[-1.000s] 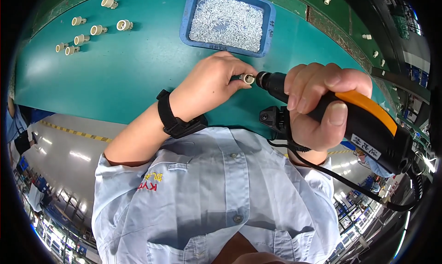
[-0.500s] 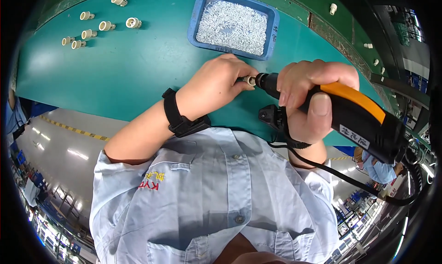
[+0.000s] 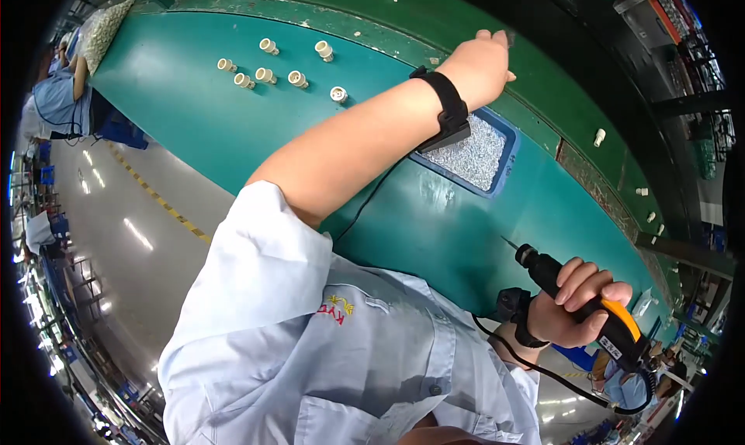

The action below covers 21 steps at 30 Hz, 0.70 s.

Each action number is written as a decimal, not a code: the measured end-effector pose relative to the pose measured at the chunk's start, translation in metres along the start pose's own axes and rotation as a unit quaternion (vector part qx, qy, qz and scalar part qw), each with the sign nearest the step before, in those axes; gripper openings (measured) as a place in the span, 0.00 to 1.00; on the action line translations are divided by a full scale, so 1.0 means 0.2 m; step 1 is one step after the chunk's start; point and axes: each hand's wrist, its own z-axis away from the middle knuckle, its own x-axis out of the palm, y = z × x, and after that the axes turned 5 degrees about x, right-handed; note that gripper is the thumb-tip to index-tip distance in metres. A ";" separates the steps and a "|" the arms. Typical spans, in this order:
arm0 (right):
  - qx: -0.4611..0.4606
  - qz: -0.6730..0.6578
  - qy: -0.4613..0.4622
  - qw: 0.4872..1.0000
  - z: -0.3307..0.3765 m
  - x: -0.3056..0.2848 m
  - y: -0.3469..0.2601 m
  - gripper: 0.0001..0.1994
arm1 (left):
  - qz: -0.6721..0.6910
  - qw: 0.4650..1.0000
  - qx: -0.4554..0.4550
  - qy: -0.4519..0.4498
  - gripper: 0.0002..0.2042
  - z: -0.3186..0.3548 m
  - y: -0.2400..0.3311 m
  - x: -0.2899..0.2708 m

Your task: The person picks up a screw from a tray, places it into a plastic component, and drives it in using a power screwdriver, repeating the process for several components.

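Note:
My left hand [image 3: 481, 66] reaches over the far edge of the bench, above the dark green ledge. Its thumb stands apart from the fingertips, and I make out nothing between them. My right hand [image 3: 580, 299] is wrapped round a black and orange electric screwdriver [image 3: 549, 274]. Its thin bit points away over the teal bench top, touching nothing. Partly under my left wrist lies a blue tray [image 3: 510, 154] full of small silvery screws [image 3: 475, 155]. Several cream lamp-holder-like fittings [image 3: 297, 79] stand or lie to the left of the tray.
More cream fittings [image 3: 600, 137] sit spaced along the dark green ledge [image 3: 535, 72] beyond the bench. A black cable [image 3: 535, 361] trails from the screwdriver past my right forearm. At the far left, another person's arm [image 3: 80, 80] is beside a bag of pale parts [image 3: 106, 35].
My left hand has left the screwdriver tip and stretched forward over the ledge; the fitting it held is no longer visible in it. The screwdriver has drawn back right. My view has turned.

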 end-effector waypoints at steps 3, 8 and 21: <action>0.000 0.018 0.030 0.999 0.01 -0.04 0.00 0.13 | 0.012 0.998 0.069 -0.003 0.17 0.12 0.16 -0.20; 0.012 0.030 0.053 0.998 0.00 -0.08 0.02 0.12 | -0.070 0.990 0.080 0.098 0.17 0.45 0.06 -0.57; -0.003 0.037 0.021 0.999 0.00 -0.01 0.05 0.15 | 0.271 0.926 -0.258 0.045 0.11 0.71 -0.37 -0.58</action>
